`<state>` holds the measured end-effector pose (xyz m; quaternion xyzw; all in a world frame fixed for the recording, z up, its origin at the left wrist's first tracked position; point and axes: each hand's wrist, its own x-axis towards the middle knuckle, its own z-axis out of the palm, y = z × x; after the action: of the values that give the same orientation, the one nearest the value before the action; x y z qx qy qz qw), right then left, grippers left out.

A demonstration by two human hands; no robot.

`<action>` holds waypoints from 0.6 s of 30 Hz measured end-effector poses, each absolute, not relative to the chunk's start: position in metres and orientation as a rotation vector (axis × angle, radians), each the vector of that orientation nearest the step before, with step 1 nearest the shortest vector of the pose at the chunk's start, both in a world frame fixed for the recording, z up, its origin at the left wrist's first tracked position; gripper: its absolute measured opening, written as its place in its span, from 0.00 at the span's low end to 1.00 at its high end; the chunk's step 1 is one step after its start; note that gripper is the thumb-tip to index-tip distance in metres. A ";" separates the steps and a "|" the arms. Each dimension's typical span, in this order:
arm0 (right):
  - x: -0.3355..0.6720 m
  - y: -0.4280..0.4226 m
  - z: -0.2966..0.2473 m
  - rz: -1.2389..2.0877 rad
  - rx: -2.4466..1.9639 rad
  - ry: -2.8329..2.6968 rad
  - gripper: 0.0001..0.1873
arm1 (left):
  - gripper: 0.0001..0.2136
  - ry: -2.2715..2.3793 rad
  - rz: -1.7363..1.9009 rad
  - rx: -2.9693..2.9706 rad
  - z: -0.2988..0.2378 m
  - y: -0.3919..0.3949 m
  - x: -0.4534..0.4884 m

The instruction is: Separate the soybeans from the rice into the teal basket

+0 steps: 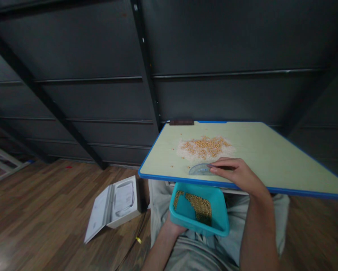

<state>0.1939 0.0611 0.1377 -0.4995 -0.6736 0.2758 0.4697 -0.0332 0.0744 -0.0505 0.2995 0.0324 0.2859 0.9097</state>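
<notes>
My right hand (pixel 236 175) rests on the table near its front edge, fingers pressed on a clear plastic protractor (pixel 199 170). Just beyond the protractor lies a heap of white rice mixed with yellow beans (pixel 205 147). Below the table edge, my left hand (pixel 173 227) grips the underside of a teal plastic tray (pixel 219 210) held over my lap. Several yellow beans (pixel 199 207) lie inside the tray. Only part of the left hand shows beneath the tray.
The table (pixel 270 150) is pale green with a blue rim. An open white box (pixel 112 207) lies on the wooden floor at left. A dark metal wall (pixel 101 75) with diagonal beams stands behind. A small dark block (pixel 181 122) sits at the table's far edge.
</notes>
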 end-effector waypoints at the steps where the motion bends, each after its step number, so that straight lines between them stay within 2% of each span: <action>1: 0.194 0.062 0.137 0.660 -1.231 -1.636 0.06 | 0.27 0.045 0.594 0.600 -0.047 0.073 -0.034; 6: 0.193 0.067 0.134 0.594 -1.284 -1.576 0.06 | 0.22 -0.002 0.586 0.521 -0.039 0.070 -0.039; 18: 0.189 0.069 0.133 0.548 -1.313 -1.578 0.08 | 0.24 0.029 0.598 0.466 -0.058 0.071 -0.041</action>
<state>0.1889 0.0694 0.1330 -0.5397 -0.6487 0.2253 0.4870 -0.0405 0.0706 -0.0579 0.2272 0.0142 0.2919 0.9290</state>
